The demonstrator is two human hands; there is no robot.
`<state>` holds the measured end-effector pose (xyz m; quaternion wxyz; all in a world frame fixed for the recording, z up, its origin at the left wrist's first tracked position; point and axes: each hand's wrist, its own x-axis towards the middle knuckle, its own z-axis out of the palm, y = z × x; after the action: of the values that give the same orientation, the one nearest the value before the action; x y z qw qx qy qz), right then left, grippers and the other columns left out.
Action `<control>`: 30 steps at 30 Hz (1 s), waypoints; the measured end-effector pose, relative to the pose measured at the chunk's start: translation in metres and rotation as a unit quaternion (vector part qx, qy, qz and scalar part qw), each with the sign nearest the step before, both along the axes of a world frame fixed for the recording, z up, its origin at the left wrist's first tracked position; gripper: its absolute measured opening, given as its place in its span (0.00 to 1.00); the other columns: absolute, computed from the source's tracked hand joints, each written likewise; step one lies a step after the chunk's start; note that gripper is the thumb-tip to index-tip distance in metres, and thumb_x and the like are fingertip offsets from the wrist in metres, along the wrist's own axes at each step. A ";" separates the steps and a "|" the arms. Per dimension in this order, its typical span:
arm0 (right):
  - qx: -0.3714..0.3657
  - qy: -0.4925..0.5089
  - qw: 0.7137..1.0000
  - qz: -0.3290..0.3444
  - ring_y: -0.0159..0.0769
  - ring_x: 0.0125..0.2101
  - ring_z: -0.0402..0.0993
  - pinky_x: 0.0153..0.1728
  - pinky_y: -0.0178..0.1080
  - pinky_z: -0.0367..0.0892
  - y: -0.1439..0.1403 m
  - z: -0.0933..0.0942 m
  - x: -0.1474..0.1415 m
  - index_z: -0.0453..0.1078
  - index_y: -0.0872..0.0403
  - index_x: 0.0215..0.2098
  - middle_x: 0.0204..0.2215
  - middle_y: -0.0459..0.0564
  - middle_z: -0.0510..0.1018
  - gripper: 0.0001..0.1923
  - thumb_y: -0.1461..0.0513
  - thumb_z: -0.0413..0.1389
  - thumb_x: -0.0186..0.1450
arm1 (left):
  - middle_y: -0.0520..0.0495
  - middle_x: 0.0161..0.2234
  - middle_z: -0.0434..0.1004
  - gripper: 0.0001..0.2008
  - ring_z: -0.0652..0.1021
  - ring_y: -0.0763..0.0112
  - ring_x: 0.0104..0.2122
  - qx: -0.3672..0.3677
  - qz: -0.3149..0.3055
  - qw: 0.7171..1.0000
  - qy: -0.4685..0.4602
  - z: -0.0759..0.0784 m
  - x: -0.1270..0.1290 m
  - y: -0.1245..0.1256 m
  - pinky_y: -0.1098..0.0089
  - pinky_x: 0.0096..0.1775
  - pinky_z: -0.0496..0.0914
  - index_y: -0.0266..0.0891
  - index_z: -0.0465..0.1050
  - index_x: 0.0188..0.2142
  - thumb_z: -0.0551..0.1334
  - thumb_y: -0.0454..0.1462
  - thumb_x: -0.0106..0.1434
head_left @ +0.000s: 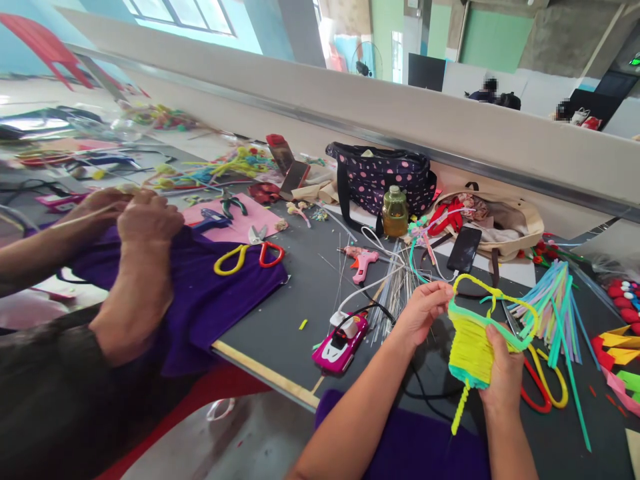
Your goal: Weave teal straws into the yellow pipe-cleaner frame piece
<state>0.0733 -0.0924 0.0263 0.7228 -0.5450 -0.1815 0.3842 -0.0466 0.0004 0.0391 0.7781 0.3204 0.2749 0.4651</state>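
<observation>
A yellow pipe-cleaner piece [466, 350] with a mint-green rim and base is between my hands, tilted, a twisted yellow stem sticking out below. My right hand [504, 373] grips it around its right side, thumb in front. The fingertips of my left hand [425, 308] are pinched at the upper left, where the yellow loop [475, 279] meets the green rim. Scissors with red and yellow handles [557, 380] lie just right of my right hand, their blades partly hidden. Farther right lies a bundle of pastel pipe cleaners [550, 303].
A co-worker's hands [150, 220] work at the left over purple cloth [220, 300], with other scissors [253, 253] on it. A pink glue gun [361, 261], a magenta power strip [340, 350] with cords, loose wires [395, 293], a bottle [395, 212] and a phone [465, 250] lie ahead.
</observation>
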 end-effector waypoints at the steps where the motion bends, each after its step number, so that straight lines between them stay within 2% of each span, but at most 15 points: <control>1: -0.001 -0.002 1.000 0.004 0.35 0.23 0.72 0.25 0.36 0.68 0.000 0.000 0.000 0.71 0.56 0.32 0.23 0.44 0.74 0.17 0.54 0.65 0.51 | 0.52 0.21 0.71 0.11 0.69 0.80 0.21 0.004 0.003 1.000 0.008 0.000 0.000 0.000 0.76 0.26 0.61 0.35 0.73 0.24 0.71 0.39 0.47; 7: -0.009 0.004 1.000 0.023 0.34 0.23 0.72 0.25 0.36 0.67 0.000 -0.004 0.002 0.70 0.55 0.31 0.22 0.43 0.74 0.16 0.53 0.64 0.51 | 0.52 0.21 0.70 0.10 0.68 0.81 0.20 0.007 0.000 1.000 0.027 -0.001 0.001 0.003 0.76 0.26 0.60 0.34 0.73 0.24 0.71 0.38 0.46; 10: -0.009 0.029 0.999 0.038 0.33 0.22 0.71 0.25 0.35 0.67 0.001 -0.003 0.001 0.69 0.55 0.29 0.22 0.43 0.74 0.16 0.54 0.65 0.51 | 0.52 0.22 0.69 0.11 0.68 0.79 0.21 -0.013 -0.053 0.998 -0.025 -0.002 0.000 0.004 0.75 0.27 0.61 0.34 0.72 0.24 0.70 0.38 0.48; 14: 0.000 0.040 0.997 0.060 0.32 0.21 0.70 0.24 0.34 0.66 0.003 -0.002 0.001 0.67 0.54 0.26 0.20 0.41 0.73 0.15 0.54 0.64 0.51 | 0.53 0.22 0.65 0.11 0.66 0.79 0.21 -0.063 -0.146 0.980 -0.116 -0.005 0.000 0.004 0.75 0.27 0.61 0.34 0.69 0.25 0.69 0.37 0.50; 17: -0.007 0.072 0.994 0.077 0.31 0.20 0.70 0.23 0.34 0.66 0.005 -0.006 0.005 0.67 0.54 0.25 0.20 0.41 0.73 0.15 0.54 0.65 0.50 | 0.54 0.23 0.63 0.10 0.67 0.78 0.24 -0.095 -0.172 0.965 -0.175 -0.006 0.000 0.003 0.75 0.29 0.62 0.34 0.68 0.27 0.69 0.35 0.50; 20: -0.029 0.117 0.987 0.102 0.33 0.21 0.72 0.23 0.35 0.68 0.009 -0.015 0.010 0.70 0.54 0.27 0.21 0.43 0.75 0.16 0.53 0.67 0.47 | 0.53 0.24 0.62 0.10 0.68 0.76 0.25 -0.095 -0.187 0.954 -0.213 -0.005 0.002 0.000 0.74 0.30 0.63 0.34 0.67 0.28 0.68 0.34 0.52; 23: -0.041 0.141 0.983 0.112 0.36 0.23 0.74 0.25 0.37 0.71 0.013 -0.022 0.015 0.71 0.55 0.28 0.23 0.46 0.77 0.18 0.53 0.68 0.45 | 0.54 0.24 0.62 0.11 0.67 0.76 0.25 -0.083 -0.179 0.954 -0.224 -0.004 0.004 -0.002 0.74 0.29 0.62 0.35 0.67 0.28 0.69 0.34 0.50; 26: -0.028 0.114 0.990 0.077 0.37 0.25 0.76 0.26 0.38 0.72 0.014 -0.024 0.015 0.72 0.55 0.30 0.24 0.46 0.78 0.18 0.53 0.67 0.47 | 0.52 0.26 0.67 0.11 0.69 0.77 0.25 -0.082 -0.128 0.969 -0.194 -0.007 0.008 -0.001 0.75 0.30 0.63 0.34 0.70 0.30 0.70 0.35 0.51; 28: -0.018 0.091 0.995 0.041 0.37 0.25 0.76 0.26 0.37 0.72 0.014 -0.023 0.014 0.72 0.55 0.31 0.25 0.45 0.78 0.18 0.53 0.67 0.47 | 0.49 0.30 0.73 0.12 0.73 0.76 0.27 -0.092 -0.109 0.977 -0.161 -0.012 0.010 0.001 0.74 0.32 0.65 0.34 0.73 0.35 0.69 0.40 0.54; 30: -0.014 0.082 0.996 0.021 0.37 0.25 0.76 0.27 0.37 0.72 0.014 -0.021 0.014 0.73 0.55 0.33 0.25 0.45 0.79 0.18 0.54 0.67 0.48 | 0.46 0.32 0.76 0.18 0.75 0.72 0.29 -0.097 -0.123 0.980 -0.125 -0.017 0.014 0.002 0.73 0.33 0.66 0.35 0.74 0.38 0.64 0.48 0.57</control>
<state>0.0870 -0.0781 0.0048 0.7190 -0.5180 -0.1273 0.4455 -0.0330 0.0020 0.0225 0.8848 0.2142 0.1776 0.3737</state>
